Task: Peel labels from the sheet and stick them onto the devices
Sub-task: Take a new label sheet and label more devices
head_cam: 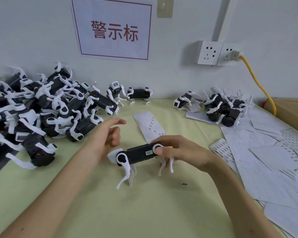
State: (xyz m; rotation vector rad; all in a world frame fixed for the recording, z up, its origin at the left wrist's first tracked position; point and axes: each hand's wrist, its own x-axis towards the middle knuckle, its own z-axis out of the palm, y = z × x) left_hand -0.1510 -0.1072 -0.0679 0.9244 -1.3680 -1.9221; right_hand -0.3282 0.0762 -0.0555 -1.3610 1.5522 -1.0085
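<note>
- My right hand [175,152] grips the device [138,154] by one end, so its label [148,153] faces me.
- My left hand [107,136] hovers alongside, fingers loose, holding nothing.
- The label sheet [150,126] lies just behind.

head | worn, faces forward-down | close over table [144,212]

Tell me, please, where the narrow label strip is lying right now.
In the head view, the narrow label strip lies flat on the table at centre, just beyond the right hand holding the robot-dog device.
</note>
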